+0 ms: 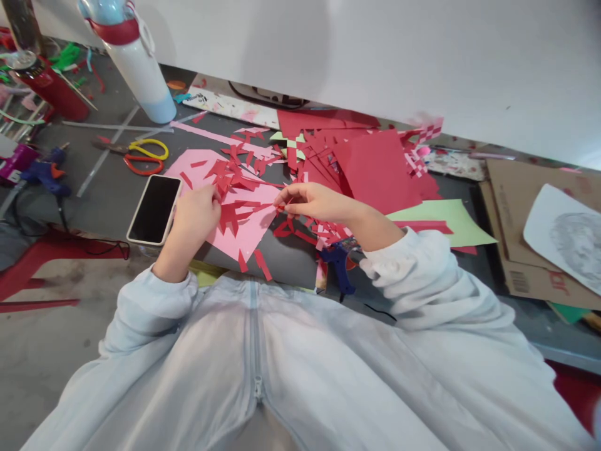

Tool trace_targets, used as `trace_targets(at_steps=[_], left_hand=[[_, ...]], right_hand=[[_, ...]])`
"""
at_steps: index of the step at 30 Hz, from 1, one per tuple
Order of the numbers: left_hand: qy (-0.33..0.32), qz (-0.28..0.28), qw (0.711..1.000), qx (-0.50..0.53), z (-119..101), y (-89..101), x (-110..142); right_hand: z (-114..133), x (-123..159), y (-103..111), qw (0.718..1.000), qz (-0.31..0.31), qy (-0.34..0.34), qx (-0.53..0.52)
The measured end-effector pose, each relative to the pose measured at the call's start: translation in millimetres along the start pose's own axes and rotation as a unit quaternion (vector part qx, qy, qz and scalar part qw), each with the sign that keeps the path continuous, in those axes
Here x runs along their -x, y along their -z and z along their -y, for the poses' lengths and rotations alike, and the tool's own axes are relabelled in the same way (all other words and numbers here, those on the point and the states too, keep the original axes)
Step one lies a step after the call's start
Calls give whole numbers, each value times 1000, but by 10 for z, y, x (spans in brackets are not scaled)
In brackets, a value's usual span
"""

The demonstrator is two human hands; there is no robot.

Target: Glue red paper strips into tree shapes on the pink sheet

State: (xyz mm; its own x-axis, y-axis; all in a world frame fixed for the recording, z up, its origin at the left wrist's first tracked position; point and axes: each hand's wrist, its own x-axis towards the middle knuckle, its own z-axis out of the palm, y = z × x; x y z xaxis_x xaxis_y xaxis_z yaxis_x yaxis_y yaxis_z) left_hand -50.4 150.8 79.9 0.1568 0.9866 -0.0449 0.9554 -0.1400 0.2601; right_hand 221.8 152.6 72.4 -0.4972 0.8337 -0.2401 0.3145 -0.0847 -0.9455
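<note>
A pink sheet of paper (251, 241) lies on the dark table, strewn with cut red paper pieces (230, 178). My left hand (200, 210) rests over its left side, beside the phone. Its fingers are curled in, and what they may hold is hidden. Over the sheet's right edge, my right hand (305, 202) has thumb and fingertips pinched on a small red paper strip (280, 207). More red and pink scraps lie under and around this hand. Behind it is a pile of red paper sheets (375, 169).
Yellow-and-red-handled scissors (145, 156), a white phone (154, 210) and a tall bottle (136, 75) stand or lie left. A blue glue gun (340, 266) is near the front edge, another glue gun (47, 175) far left. Cardboard (511, 232) lies right, a white wall behind.
</note>
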Motion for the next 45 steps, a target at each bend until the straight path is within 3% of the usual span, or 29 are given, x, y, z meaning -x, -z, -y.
trace_targets(at_steps=[6, 10, 13, 16, 19, 22, 26, 30, 36, 41, 45], left_hand=[[12, -22, 999, 33, 3, 308, -65], [-10, -92, 993, 76, -29, 490, -214], [-19, -154, 975, 161, 7, 459, -292], [-3, -179, 943, 279, 73, 232, -241], [51, -139, 908, 391, 116, -112, -65], [124, -82, 831, 537, 125, -404, 134], [182, -14, 776, 604, 144, -512, 277], [207, 29, 762, 613, 192, -415, 273], [213, 86, 772, 593, 167, -342, 166], [212, 171, 760, 591, 86, -342, 113], [206, 136, 747, 617, 22, -352, 114]], right_hand=[[31, 12, -18, 1000, 7, -3, -12], [36, 28, -16, 1000, 8, 3, -15], [26, 47, 3, 1000, 4, 0, -15], [7, 65, 25, 1000, 0, -10, -10], [-14, 68, 33, 1000, -11, -14, -13], [-31, 51, 21, 999, -13, -16, -28], [-47, 10, -12, 999, 0, -15, -42], [-61, -22, -49, 998, -4, -27, -49], [-21, -39, -111, 995, -14, -51, -81], [9, -49, -137, 995, -11, -52, -79], [54, -38, -143, 997, -26, -61, -36]])
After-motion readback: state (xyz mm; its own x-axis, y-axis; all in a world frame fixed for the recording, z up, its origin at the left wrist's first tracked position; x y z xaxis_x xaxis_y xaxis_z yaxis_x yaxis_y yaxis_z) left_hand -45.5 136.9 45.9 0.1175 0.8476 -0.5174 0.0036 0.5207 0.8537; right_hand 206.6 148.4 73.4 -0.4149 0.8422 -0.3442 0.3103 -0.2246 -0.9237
